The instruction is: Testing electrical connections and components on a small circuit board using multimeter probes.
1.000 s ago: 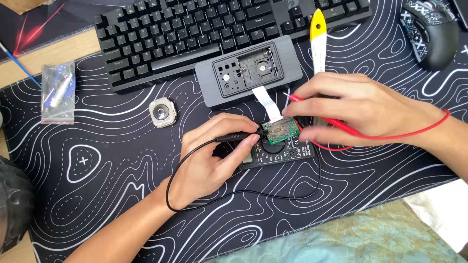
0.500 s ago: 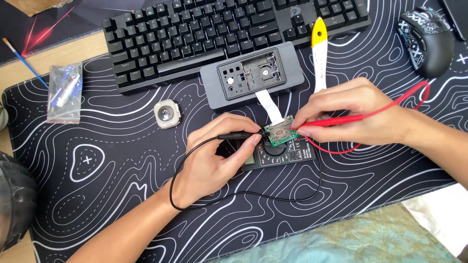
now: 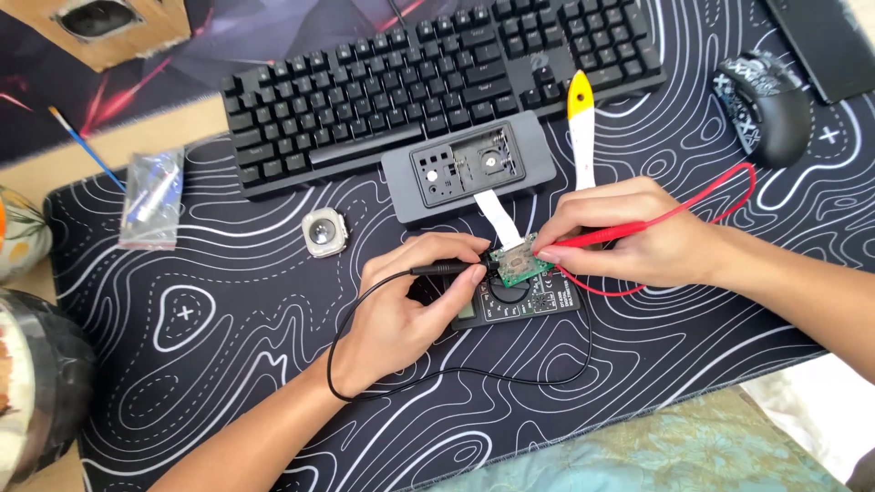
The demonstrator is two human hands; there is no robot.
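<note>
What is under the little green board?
Under the green circuit board lies a black multimeter on the desk mat. Its dial is partly covered by the board and the left hand, so its setting is hidden.

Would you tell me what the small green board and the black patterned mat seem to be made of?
Small green board: likely fibreglass circuit board, semi-gloss green with tiny metal parts. Black patterned mat: probably cloth-topped rubber, matte, white contour lines, lying flat without glare.

A wooden surface (image 3: 55,164) carries a black desk mat (image 3: 228,364) with white contour lines. On the mat lie a black keyboard (image 3: 428,82), grey casing (image 3: 469,173), multimeter (image 3: 519,301), round watch body (image 3: 325,233), plastic bag (image 3: 150,199) and mouse (image 3: 764,105) toward its far right corner.
</note>
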